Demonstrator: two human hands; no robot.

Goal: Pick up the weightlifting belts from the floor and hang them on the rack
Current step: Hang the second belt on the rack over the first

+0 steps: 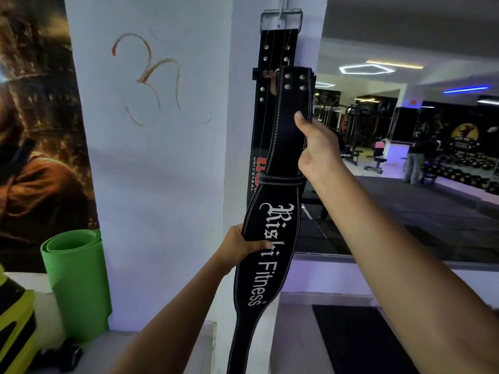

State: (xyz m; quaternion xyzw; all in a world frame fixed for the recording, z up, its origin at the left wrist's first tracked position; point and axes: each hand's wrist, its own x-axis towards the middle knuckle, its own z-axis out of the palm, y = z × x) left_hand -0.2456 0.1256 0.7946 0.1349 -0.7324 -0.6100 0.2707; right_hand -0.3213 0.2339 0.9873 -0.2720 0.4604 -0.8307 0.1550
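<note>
I hold a black leather belt with white "Fitness" lettering (270,233) upright in front of a white pillar. My right hand (314,149) grips its narrow upper part, just below the riveted top end. My left hand (237,245) pinches its wide middle from the left edge. Behind it a second black belt (266,76) with red and white lettering hangs by its metal buckle from a wall hook (280,14) near the pillar's top. The held belt's top end overlaps the hanging one; its buckle is hidden.
A rolled green mat (78,282) stands at the lower left against the pillar, beside a yellow and black item (13,319). A large mirror (405,157) to the right reflects gym benches, dumbbells and a person. A dark floor mat (359,341) lies below.
</note>
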